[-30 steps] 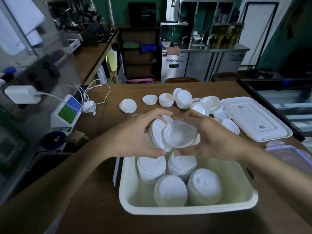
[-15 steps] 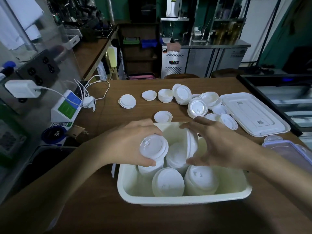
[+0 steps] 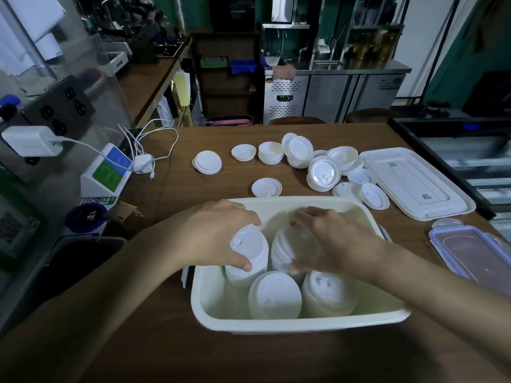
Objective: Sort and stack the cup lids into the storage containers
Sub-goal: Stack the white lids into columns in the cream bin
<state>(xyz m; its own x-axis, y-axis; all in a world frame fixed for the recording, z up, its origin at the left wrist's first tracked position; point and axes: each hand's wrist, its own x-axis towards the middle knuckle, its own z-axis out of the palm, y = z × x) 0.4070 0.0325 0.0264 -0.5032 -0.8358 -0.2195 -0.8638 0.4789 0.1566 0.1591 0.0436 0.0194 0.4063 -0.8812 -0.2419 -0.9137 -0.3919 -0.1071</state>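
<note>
both hands drop from above the tub [image 3: 304,324] into it. left hand [image 3: 218,236] curls round the white lid stack [image 3: 250,247] at the tub's back-left; right hand [image 3: 331,241] grips the clear-topped stack [image 3: 287,252] at back-right. looks like both batches are seated. loose lids [image 3: 323,172] beyond the tub's far rim are unsorted.

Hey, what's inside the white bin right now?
Four lid stacks: the left hand grips the back-left stack, the right hand the back-right stack, and two front stacks stand free. The hands hide parts of the rear stacks; anything beneath the stacks is covered.
</note>
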